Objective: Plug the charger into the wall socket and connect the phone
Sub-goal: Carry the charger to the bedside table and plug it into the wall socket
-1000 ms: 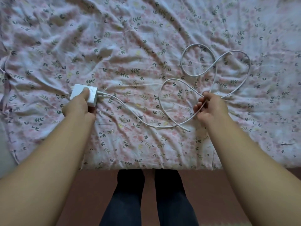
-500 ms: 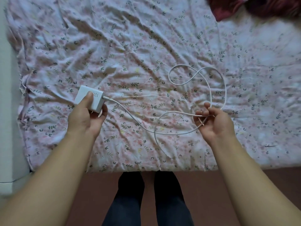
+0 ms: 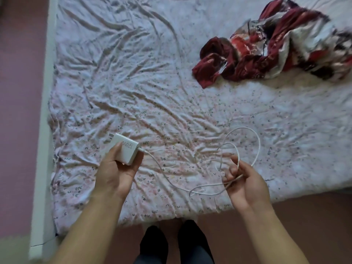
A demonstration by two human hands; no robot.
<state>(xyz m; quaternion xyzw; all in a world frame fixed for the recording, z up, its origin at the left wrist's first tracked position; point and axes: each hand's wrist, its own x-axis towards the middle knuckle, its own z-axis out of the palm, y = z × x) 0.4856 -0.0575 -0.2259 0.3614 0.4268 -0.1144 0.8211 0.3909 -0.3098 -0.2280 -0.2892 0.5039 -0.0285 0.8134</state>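
Observation:
My left hand (image 3: 116,172) grips a white charger brick (image 3: 126,149) marked 120W, lifted above the floral bedsheet (image 3: 133,92), prongs pointing up-left. A white cable (image 3: 163,174) runs from the brick's right end, sags across the sheet and loops up at the right. My right hand (image 3: 245,183) holds gathered strands of that cable between fingers and palm, with a loop (image 3: 255,141) rising above it. No phone or wall socket is visible.
A crumpled dark red and white patterned cloth (image 3: 266,46) lies on the bed at the upper right. A white bed frame edge (image 3: 43,130) runs down the left, beside a pinkish wall or floor. My legs (image 3: 175,244) stand on brown floor at the bed's near edge.
Both hands have lifted off the sheet; the charger brick is raised in my left hand, and the cable loops are drawn in toward my right hand. The view has shifted, revealing the red cloth.

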